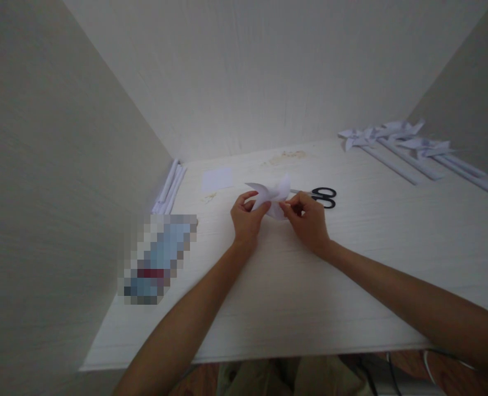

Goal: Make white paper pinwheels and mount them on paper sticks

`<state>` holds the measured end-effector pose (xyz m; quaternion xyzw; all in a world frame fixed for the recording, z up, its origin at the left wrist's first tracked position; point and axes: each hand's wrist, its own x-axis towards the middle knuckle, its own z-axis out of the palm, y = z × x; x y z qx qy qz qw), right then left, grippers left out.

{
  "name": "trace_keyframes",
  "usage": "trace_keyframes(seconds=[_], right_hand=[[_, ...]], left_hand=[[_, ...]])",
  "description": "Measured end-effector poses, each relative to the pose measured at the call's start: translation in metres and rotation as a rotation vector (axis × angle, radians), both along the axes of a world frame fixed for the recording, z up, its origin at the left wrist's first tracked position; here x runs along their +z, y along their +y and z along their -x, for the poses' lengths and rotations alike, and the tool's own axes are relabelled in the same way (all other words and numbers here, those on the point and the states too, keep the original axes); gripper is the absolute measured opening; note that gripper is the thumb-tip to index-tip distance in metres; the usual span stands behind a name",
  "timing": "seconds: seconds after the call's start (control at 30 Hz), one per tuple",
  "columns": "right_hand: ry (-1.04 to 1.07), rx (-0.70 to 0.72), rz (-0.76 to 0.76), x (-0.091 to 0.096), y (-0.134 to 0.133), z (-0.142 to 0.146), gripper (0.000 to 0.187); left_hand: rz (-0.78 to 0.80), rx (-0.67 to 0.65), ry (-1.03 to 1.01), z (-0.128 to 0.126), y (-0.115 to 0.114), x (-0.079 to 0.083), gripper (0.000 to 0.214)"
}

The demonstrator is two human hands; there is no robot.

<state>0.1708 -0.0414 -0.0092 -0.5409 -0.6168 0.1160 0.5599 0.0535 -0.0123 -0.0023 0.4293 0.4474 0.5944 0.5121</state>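
Observation:
A white paper pinwheel (pixel 273 193) with curled blades is held over the middle of the table between both hands. My left hand (pixel 248 217) is closed on its left side, with the thumb pressed near its centre. At the lower right edge, my right hand (pixel 308 221) pinches the paper between thumb and fingers; whether it also holds something small is hidden. Just beyond my right hand lie scissors with black handles (pixel 324 192), their blades partly covered by the pinwheel and the hand.
Several finished paper pinwheels on sticks (pixel 396 135) lie at the back right. Rolled paper sticks (pixel 170 187) rest against the left wall, near a blurred-out object (pixel 161 261). A white paper square (pixel 217 179) lies behind my left hand. Walls enclose the table (pixel 244 324) on three sides.

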Motion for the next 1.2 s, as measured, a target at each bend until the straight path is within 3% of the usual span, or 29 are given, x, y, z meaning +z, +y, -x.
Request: trace_keyframes(seconds=[0.23, 0.53, 0.67, 0.93, 1.2], right_hand=[[-0.404, -0.098, -0.093, -0.003, -0.003, 0.002, 0.026], [-0.474, -0.108, -0.164, -0.003, -0.003, 0.002, 0.028], [-0.356, -0.066, -0.059, -0.002, -0.002, 0.002, 0.025], [0.143, 0.106, 0.112, -0.001, 0.008, -0.003, 0.024], [0.346, 0.184, 0.193, -0.003, 0.012, -0.006, 0.022]], left_hand=[[0.006, 0.034, 0.007, -0.004, -0.004, 0.004, 0.036], [0.010, 0.052, 0.047, -0.005, -0.005, 0.004, 0.038], [0.002, 0.065, 0.079, -0.005, -0.003, 0.002, 0.042], [-0.003, 0.015, 0.054, -0.001, -0.001, -0.002, 0.061], [0.001, 0.010, 0.061, -0.001, -0.001, -0.001, 0.055]])
